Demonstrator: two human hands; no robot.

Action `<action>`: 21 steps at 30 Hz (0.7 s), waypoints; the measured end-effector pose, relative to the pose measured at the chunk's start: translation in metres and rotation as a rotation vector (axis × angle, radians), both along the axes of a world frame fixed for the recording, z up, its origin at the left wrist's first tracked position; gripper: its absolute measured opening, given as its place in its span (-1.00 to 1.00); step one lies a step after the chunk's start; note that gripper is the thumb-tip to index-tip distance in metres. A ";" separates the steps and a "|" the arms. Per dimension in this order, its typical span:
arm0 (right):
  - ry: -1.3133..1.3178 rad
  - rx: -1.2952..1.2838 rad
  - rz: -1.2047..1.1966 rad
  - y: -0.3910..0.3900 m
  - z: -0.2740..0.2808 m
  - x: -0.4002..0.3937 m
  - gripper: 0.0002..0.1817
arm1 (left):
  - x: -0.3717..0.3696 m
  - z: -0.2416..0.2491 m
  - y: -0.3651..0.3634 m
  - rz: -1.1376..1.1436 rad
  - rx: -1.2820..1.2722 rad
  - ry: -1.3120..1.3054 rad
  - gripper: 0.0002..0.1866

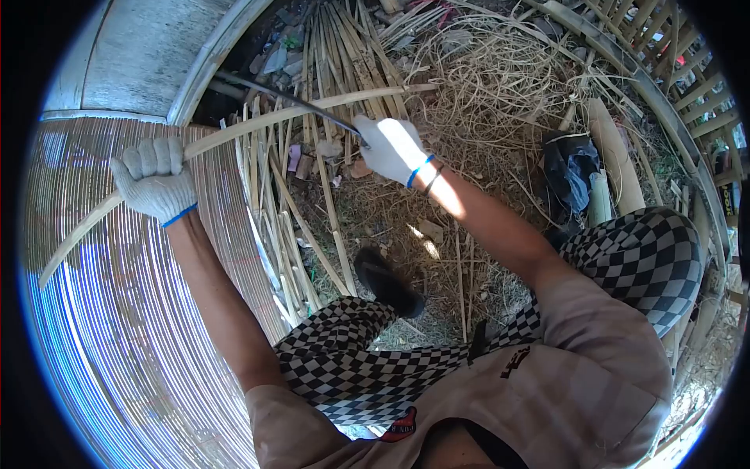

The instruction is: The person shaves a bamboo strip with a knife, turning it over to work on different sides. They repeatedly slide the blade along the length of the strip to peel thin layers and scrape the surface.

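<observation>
A long, pale bamboo strip (pixel 269 119) curves across the upper left of the head view. My left hand (pixel 154 178), in a white knit glove with a blue cuff, has its fingers wrapped round the strip near its left part. My right hand (pixel 391 148), gloved the same way, is closed on a long dark tool (pixel 312 108), perhaps a blade, that crosses the strip and runs to the upper left. The far end of the tool lies in shadow near the wall corner.
Bamboo sticks (pixel 320 203) lie below the strip. Curly shavings (pixel 492 86) cover the ground at the upper right, near a black plastic bag (pixel 574 168). A slatted bamboo surface (pixel 141 313) fills the left. A sandal (pixel 387 281) is between my legs.
</observation>
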State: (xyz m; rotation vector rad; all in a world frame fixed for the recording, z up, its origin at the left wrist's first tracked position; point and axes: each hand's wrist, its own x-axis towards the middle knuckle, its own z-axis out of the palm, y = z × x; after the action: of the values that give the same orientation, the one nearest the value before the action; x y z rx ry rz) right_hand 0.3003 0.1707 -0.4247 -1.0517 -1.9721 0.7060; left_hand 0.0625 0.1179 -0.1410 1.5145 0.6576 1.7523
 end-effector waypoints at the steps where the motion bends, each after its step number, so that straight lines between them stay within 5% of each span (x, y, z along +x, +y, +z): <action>1: -0.035 0.179 0.035 0.001 0.012 0.004 -0.82 | 0.003 0.001 0.000 -0.005 -0.003 0.014 -0.35; 4: -0.163 0.166 -0.030 0.031 -0.026 0.019 -0.87 | 0.012 0.002 -0.003 0.025 0.010 0.038 -0.35; 7: -0.194 -0.387 -0.252 0.054 -0.090 0.058 -0.70 | 0.025 0.004 -0.008 0.030 0.016 0.022 -0.34; 13: -0.277 -0.364 -0.263 0.044 -0.072 0.039 -0.70 | 0.042 0.030 -0.005 -0.110 0.038 0.106 -0.34; 14: -0.269 -0.355 -0.244 0.041 -0.071 0.034 -0.70 | 0.062 0.041 -0.013 0.077 0.052 0.113 -0.33; 21: -0.142 -0.402 -0.141 0.032 -0.051 0.005 -0.74 | 0.075 0.046 0.003 0.187 0.085 0.128 -0.32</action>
State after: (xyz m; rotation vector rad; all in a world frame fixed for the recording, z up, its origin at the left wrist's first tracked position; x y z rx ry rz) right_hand 0.3053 0.2025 -0.4762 -1.5000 -1.8923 0.9985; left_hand 0.1377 0.1209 -0.0948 1.6805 0.8209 1.8530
